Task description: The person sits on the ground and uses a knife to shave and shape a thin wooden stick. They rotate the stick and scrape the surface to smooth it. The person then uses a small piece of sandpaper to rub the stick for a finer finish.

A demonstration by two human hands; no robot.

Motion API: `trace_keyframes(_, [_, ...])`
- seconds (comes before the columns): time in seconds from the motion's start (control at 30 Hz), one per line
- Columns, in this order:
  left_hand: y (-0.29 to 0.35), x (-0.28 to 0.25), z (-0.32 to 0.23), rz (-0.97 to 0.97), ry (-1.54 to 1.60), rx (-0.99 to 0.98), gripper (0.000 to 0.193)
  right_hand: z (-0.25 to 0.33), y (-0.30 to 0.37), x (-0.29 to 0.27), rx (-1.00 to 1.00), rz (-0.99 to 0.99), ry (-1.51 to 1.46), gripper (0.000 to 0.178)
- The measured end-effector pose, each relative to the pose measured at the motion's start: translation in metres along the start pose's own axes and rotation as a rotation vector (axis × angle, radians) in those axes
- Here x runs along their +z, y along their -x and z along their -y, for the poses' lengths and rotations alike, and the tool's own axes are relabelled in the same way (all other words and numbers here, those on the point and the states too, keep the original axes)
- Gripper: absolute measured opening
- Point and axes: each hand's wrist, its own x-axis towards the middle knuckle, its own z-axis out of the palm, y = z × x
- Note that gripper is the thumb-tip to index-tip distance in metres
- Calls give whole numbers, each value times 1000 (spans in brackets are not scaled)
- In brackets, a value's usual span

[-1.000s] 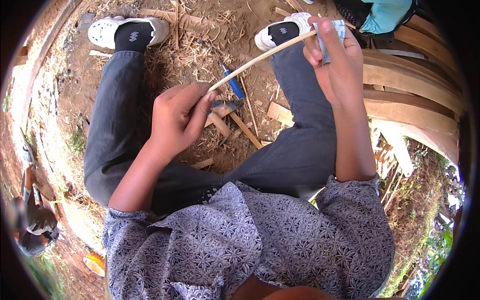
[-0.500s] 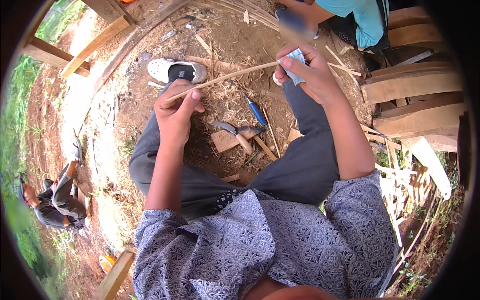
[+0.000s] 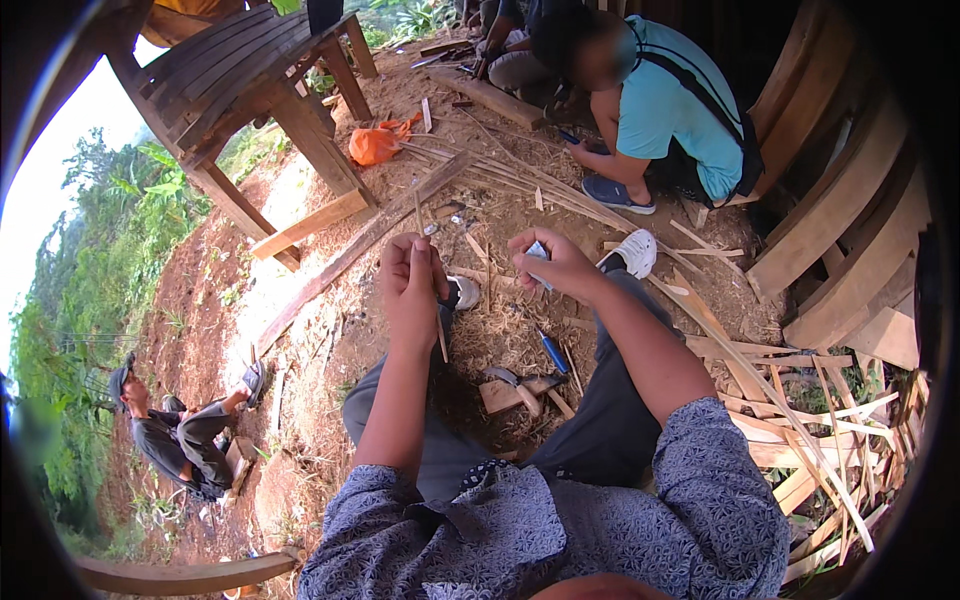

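Note:
My left hand [image 3: 410,285] is closed around a thin wooden stick [image 3: 418,212], which points away from me and shows again below the fist. Level with it, my right hand [image 3: 560,268] pinches a small folded piece of blue-and-white paper [image 3: 538,252], apart from the stick. On the ground between my legs, a curved knife with a wooden handle [image 3: 528,401] lies across a small wood block [image 3: 500,396]. Just beyond it lies a blue-handled tool [image 3: 552,352] among wood shavings.
A person in a turquoise shirt [image 3: 672,120] crouches ahead on the right; another person [image 3: 185,440] sits at far left. A slatted wooden bench [image 3: 225,75] and an orange bag [image 3: 375,145] stand beyond a long plank [image 3: 360,250]. Split wood strips [image 3: 800,430] are heaped at right.
The stick has swung from lying across between both hands to pointing away in my left hand. My right hand with the paper has come off its end. The view has tilted up.

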Motion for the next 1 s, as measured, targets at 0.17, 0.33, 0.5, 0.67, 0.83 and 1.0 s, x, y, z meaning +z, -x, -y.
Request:
trace_keyframes(0.17, [17, 24, -30, 128, -201, -96, 17, 18, 5, 6, -71, -37, -97, 34])
trace_keyframes(0.33, [26, 40, -42, 193, -295, -195, 20, 30, 16, -4, -107, -172, -274, 29])
trace_keyframes(0.5, [27, 51, -32, 224, -338, -243, 20, 31, 21, -27, -229, -67, -558, 25])
trace_keyframes(0.67, [20, 59, -21, 261, -403, -253, 15, 43, 30, -24, -316, -126, -439, 35])
trace_keyframes(0.83, [13, 65, -17, 292, -548, -218, 11, 48, 31, -25, -400, -168, -400, 42])
trace_keyframes(1.0, [8, 66, -13, 281, -681, -56, 8, 46, 28, -29, -413, -154, -360, 35])
